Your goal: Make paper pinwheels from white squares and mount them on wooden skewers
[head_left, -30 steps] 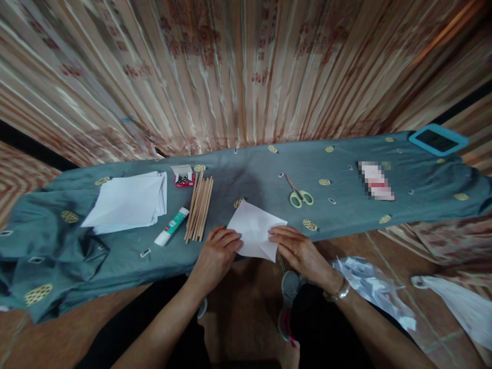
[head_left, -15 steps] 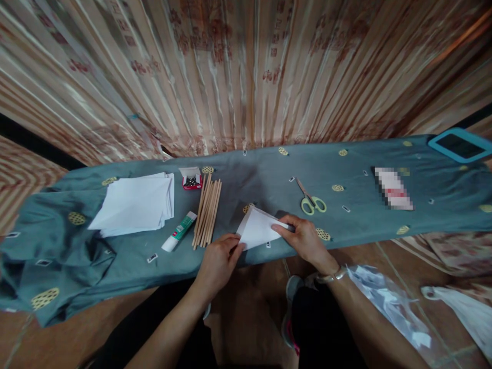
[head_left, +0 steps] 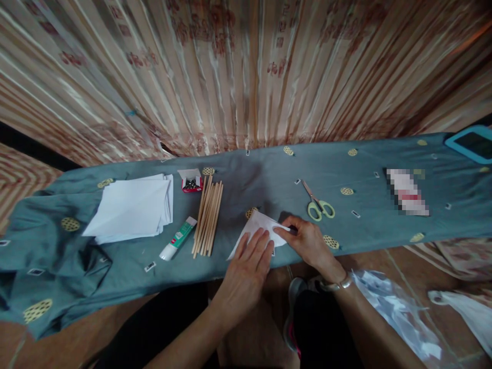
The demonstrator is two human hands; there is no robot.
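Observation:
A folded white sheet of paper (head_left: pixel 258 220) lies near the front edge of the cloth-covered table, with one corner pointing away from me. My left hand (head_left: pixel 248 269) rests flat on it, fingers stretched out and covering much of its lower part. At the paper's right corner, my right hand (head_left: pixel 309 242) pinches it between thumb and fingers. Something small and dark shows between those fingers, too hidden to name. Left of the paper lies a bundle of thin wooden sticks (head_left: pixel 208 218). Scissors with light green handles (head_left: pixel 319 207) rest beyond my right hand.
Further left are a glue stick (head_left: pixel 178 239), an open red box of small metal pieces (head_left: pixel 191 183) and a stack of white paper (head_left: pixel 126 207). A pixelated object (head_left: pixel 408 192) and a blue-framed device (head_left: pixel 471 142) lie right. Plastic bags (head_left: pixel 395 307) are on the floor.
My left hand has gone from pinching the paper's lower left edge to lying flat on top of it. The paper now lies lower against the cloth; my right hand keeps its corner.

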